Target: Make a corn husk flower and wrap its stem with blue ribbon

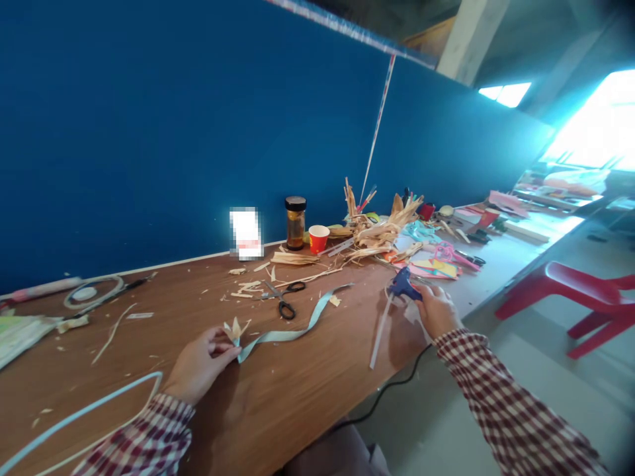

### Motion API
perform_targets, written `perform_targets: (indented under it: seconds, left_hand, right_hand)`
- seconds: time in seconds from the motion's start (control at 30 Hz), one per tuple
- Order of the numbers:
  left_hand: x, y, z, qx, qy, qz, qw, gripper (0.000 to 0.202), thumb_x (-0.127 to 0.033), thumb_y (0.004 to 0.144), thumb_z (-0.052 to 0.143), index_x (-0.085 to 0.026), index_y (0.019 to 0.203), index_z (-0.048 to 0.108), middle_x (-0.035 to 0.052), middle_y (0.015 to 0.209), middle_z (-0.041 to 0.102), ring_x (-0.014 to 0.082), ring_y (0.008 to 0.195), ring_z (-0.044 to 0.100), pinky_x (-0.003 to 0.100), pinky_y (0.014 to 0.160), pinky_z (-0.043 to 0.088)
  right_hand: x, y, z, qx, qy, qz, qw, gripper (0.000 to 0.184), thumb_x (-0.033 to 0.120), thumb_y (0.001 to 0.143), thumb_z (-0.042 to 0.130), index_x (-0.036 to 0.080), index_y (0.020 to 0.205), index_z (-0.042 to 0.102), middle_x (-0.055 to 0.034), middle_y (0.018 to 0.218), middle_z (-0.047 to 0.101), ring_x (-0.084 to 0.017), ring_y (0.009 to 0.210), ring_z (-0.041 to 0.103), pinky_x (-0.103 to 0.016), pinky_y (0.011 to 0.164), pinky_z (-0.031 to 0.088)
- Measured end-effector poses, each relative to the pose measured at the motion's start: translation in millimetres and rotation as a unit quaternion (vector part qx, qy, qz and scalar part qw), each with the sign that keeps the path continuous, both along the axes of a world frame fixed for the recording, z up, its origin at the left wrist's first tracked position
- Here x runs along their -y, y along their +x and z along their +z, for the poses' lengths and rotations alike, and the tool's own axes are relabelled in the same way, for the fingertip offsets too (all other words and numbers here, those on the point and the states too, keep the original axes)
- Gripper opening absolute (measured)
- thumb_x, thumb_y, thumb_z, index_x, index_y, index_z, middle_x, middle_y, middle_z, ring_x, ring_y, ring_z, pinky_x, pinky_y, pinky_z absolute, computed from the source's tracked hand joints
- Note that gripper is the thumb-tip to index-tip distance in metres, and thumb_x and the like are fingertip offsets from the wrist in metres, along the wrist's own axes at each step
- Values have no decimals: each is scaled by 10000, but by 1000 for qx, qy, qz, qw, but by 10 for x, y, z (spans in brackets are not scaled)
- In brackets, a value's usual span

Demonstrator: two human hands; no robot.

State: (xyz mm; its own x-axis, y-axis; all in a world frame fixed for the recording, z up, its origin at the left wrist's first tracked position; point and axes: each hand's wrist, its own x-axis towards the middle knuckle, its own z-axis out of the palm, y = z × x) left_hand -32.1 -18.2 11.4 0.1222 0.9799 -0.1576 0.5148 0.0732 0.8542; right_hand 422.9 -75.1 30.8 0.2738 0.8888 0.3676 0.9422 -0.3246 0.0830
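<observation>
My left hand (211, 360) pinches a small corn-husk flower (235, 329) whose pale pointed petals stick up above the fingers. From its base a light green ribbon (282, 336) trails in a wavy line to the right across the table. My right hand (437, 311) is closed on the handle of a blue glue gun (407, 284), near the table's front edge. A translucent glue stick (381, 334) slants down from the gun toward the table. Between the hands, farther back, black-handled scissors (284, 301) lie with their blades apart.
Behind lie a heap of dried corn husks (380, 231), a red paper cup (318, 239) and a dark-lidded jar (296, 225). A white cable (84, 423) loops at lower left; a black cord (391, 383) hangs over the front edge. A red stool (570, 291) stands right.
</observation>
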Motion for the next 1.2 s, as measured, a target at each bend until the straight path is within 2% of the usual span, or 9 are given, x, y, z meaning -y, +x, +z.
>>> perform_targets:
  seconds: [0.23,0.43,0.6,0.67,0.77,0.9,1.0,1.07,1.2]
  left_hand:
    - [0,15,5,0,-2,1,1000,427,-398,591,642,-169,932,528,43,680,696,229,680,652,272,535,453]
    - [13,31,48,0,-4,0,1000,386,-391,582,643,-170,876,530,34,674,691,228,697,654,277,566,456]
    - [3,5,12,-24,-1,-3,1000,428,-415,593,626,-165,923,517,40,682,697,235,727,655,312,656,463]
    - [1,4,4,-24,1,-8,1000,416,-410,600,619,-164,918,514,42,689,696,233,736,654,316,675,462]
    - [0,12,3,-17,3,-4,1000,391,-394,591,626,-167,886,509,43,699,693,228,728,654,315,680,465]
    - [1,20,2,-8,6,-5,1000,377,-395,601,624,-168,880,511,40,703,687,220,719,654,313,677,468]
    - [8,26,9,-7,8,-6,1000,374,-397,608,616,-168,888,518,35,696,685,216,713,652,304,646,470]
    - [14,32,20,-6,13,-4,1000,366,-396,603,620,-172,878,527,32,692,688,214,710,651,299,638,469]
    - [18,35,31,-7,15,-1,1000,368,-402,596,620,-179,875,534,25,681,692,217,703,654,292,610,468]
  right_hand:
    - [9,56,20,-97,122,56,986,362,265,832,367,97,1109,528,-146,998,561,-240,943,506,-341,833,404]
    - [-32,196,50,-201,136,54,969,369,323,787,416,128,1064,561,-110,904,606,-224,825,553,-348,745,446]
    - [-169,167,-19,-169,168,158,958,365,346,780,410,133,1025,577,-127,934,587,-261,895,515,-413,809,420]
    - [-262,131,-64,-209,193,173,943,360,359,768,430,138,1013,577,-119,930,592,-257,887,515,-422,803,424]
    - [-389,91,-93,-368,209,149,894,336,387,726,493,154,946,591,-76,820,620,-216,758,550,-381,709,467]
    - [-455,54,-30,-593,208,115,769,302,395,654,584,174,861,598,-18,653,599,-156,576,552,-305,567,485]
    - [-436,39,53,-674,233,116,692,285,365,612,642,190,831,595,-1,685,602,-123,546,553,-263,530,490]
    - [-415,43,114,-689,234,126,674,279,343,608,658,191,835,598,3,719,610,-104,538,553,-232,509,486]
    - [-355,59,268,-691,234,135,670,271,316,623,658,186,852,598,16,675,599,-90,511,541,-200,462,466]
